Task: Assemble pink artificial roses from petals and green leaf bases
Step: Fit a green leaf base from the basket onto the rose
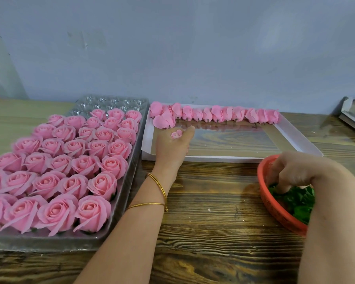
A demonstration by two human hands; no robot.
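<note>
Wood-grain surface (213,212) against grey wall (193,48), open wood lower centre, left grip (172,146) curled round pink bud (176,134), right grip (291,171) among green leaf bases (295,199), hold unclear

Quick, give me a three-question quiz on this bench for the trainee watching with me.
1. True or false: the right hand is in the red basket of green leaf bases.
2. The left hand holds: A) a small pink bud; B) a leaf base; C) nothing.
3. Fill in: the petal row lies along the white tray's ____ edge.
Key: 1 true; 2 A; 3 far.
</note>
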